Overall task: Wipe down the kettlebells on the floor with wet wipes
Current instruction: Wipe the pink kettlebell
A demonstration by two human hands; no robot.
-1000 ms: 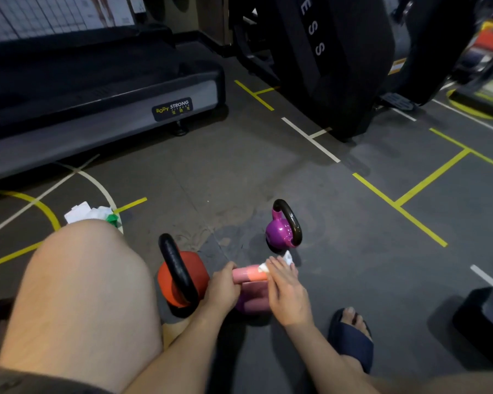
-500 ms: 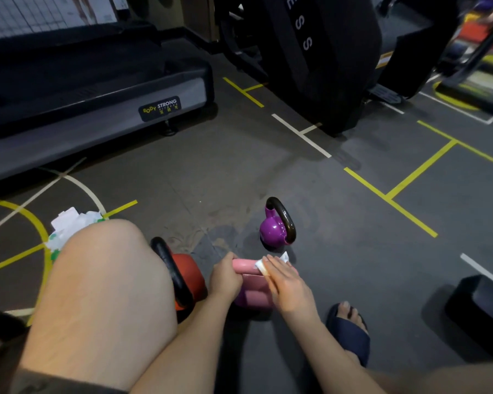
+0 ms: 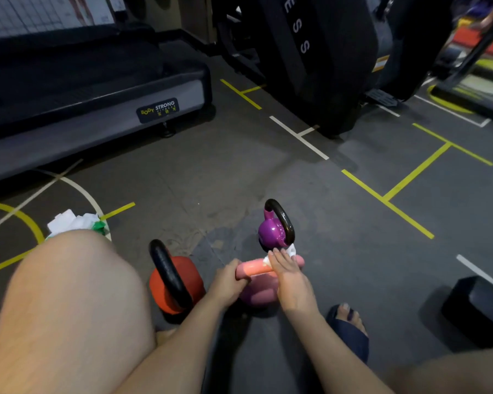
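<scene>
Left hand curls around the near-left end of the pale pink kettlebell's handle, gripping it. Right hand lies across the handle's other end, its fingers laid fairly straight and pressing a crumpled white wet wipe onto it. This kettlebell stands on the dark grey gym floor between the person's legs. A glossy purple kettlebell with a black handle stands just beyond it, and an orange-red kettlebell with a black handle just to its left. A white-and-green wipe pack lies behind the left knee.

Three kettlebells, two hands, one wipe
</scene>
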